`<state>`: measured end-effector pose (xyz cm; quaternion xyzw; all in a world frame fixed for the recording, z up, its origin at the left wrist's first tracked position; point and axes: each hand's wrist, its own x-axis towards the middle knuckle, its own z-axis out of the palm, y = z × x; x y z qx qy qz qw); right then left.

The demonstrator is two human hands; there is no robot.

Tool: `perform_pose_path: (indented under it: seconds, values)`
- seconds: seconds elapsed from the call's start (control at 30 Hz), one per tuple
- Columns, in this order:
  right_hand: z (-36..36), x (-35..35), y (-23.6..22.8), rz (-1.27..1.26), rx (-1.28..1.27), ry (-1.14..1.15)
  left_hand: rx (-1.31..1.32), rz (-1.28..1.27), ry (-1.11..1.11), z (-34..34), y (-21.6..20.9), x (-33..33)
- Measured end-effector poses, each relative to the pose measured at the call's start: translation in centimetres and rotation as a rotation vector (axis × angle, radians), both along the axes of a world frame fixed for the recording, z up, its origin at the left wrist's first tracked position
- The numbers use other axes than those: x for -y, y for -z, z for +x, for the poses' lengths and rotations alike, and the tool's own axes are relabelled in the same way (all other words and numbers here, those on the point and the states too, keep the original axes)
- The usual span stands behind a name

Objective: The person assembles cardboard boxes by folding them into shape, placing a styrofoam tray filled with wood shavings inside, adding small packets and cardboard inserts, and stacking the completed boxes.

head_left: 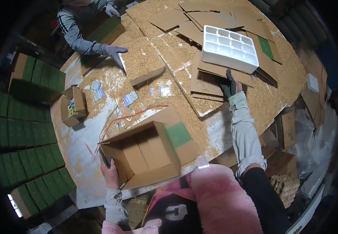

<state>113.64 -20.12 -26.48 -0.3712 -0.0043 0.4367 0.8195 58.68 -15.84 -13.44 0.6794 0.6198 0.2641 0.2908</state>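
Note:
An open cardboard box [137, 150] with an empty inside rests at the table's near edge, tilted toward me. My left hand [109, 173], in a dark partial glove, is closed on its left wall. Stretched out to the far right, my right hand [232, 84] is closed on the edge of a flat cardboard sheet [219, 73], thumb on top and fingers mostly hidden. On that sheet stands a white foam tray [231, 58] with several square compartments. More flat cardboard pieces [205, 84] lie underneath.
Across the table a person's gloved hand [115, 54] is beside a cardboard strip [147, 76]. Printed cards [130, 98] and a small card-filled box [74, 106] lie at left. Green boxes [24, 128] are stacked beyond. Flattened cardboard [223, 17] covers the far right.

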Motion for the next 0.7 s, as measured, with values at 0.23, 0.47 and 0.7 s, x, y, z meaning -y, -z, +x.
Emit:
perform_pose_path:
  seconds: [0.23, 0.47, 0.7]
  values:
    - [-13.0, 6.2, 3.8, -0.471, 0.535, 0.602, 0.151, -0.019, -0.117, -1.0, 0.3, 0.7]
    - [-13.0, -1.9, 6.4, -1.605, 0.787, 0.261, 0.207, -0.038, -0.087, -1.2, 1.2, 0.5]
    - [-11.1, -1.7, 3.1, -0.964, 0.461, 0.588, 0.242, -0.014, -0.062, -1.1, 1.2, 0.2]
